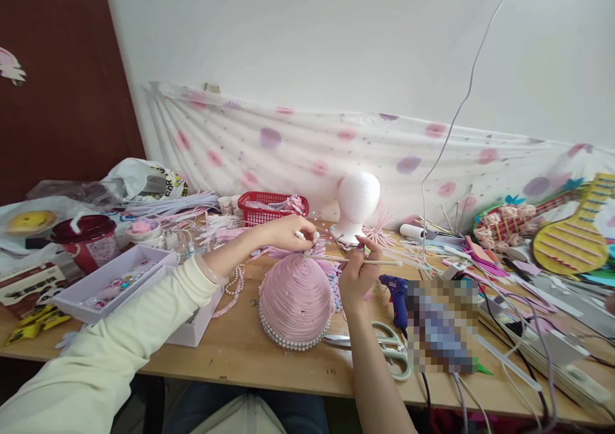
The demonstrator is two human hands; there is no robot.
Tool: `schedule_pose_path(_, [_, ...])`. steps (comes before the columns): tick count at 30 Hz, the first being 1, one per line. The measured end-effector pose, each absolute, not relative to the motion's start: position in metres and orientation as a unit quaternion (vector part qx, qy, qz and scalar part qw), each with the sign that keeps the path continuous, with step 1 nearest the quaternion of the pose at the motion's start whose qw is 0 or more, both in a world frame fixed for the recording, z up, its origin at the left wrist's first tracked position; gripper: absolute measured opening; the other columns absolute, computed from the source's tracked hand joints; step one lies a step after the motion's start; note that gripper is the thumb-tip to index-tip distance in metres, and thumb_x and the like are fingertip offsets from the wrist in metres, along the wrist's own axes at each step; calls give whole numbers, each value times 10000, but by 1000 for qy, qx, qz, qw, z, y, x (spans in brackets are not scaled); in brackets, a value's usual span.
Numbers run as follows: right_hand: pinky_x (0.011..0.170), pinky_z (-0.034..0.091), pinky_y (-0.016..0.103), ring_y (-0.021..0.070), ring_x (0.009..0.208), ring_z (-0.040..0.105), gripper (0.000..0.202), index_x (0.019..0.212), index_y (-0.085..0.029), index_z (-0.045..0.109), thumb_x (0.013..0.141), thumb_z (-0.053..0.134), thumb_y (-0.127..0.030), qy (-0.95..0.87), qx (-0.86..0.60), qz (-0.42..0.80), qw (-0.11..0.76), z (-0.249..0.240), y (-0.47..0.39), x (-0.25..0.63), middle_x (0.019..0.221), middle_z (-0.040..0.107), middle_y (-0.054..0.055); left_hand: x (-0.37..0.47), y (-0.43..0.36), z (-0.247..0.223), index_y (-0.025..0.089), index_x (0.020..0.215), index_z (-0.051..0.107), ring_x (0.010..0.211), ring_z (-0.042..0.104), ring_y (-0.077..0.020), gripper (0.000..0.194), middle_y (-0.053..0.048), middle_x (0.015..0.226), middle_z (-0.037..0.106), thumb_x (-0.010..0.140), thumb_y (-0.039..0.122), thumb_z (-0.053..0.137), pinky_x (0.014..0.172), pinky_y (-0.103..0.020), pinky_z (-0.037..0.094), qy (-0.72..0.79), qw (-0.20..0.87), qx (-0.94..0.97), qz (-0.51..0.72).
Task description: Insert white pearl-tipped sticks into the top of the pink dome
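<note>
A pink dome-shaped piece (pixel 296 299), wound in layered strands and edged with pearl beads along its base, sits on the table in front of me. My left hand (pixel 296 232) is at its peak, fingers pinched together; whatever lies between them is too small to make out. Just right of the dome, my right hand (pixel 359 271) is closed around a thin pale stick (pixel 384 262) with a rounded end pointing right. Partly behind my right forearm lie green-handled scissors (pixel 396 351). A blue glue gun (pixel 398 296) rests right of that hand.
Behind the dome stand a white foam head (pixel 358 200) and a red basket (pixel 250 213). Left are lilac boxes (pixel 115 280) with beads and a lidded cup (pixel 86 242). Cables, a power strip (pixel 542 357) and a yellow paper-craft instrument (pixel 569 245) crowd the right.
</note>
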State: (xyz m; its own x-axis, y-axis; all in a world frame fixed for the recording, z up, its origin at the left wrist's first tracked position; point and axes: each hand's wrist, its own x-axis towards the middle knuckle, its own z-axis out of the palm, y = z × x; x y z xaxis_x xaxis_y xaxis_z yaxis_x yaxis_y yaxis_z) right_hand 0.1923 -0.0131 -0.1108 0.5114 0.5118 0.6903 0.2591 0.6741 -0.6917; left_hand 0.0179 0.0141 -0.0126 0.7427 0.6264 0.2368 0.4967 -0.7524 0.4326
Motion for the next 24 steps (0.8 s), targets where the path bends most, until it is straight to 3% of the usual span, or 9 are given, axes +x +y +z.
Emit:
schedule_pose_path(12, [361,284,212,91,327,359,163,987,-199,496,848,418,-235,-435,-336,85,831,-101,-19,190,481,415,-107,16,18,-14,122,810,694,762,628,-152,183,-35,814,715,714,151,540,685,-223,429,305,197,912,192])
schedule_pose_path(24, [365,293,208,86,324,372,110,887,-203,494,811,415,-197,-473,-377,119,787,-98,-18,193,469,410,-115,17,18,-9,120,831,696,774,643,-156,187,-38,829,720,721,151,548,671,-217,426,309,173,920,167])
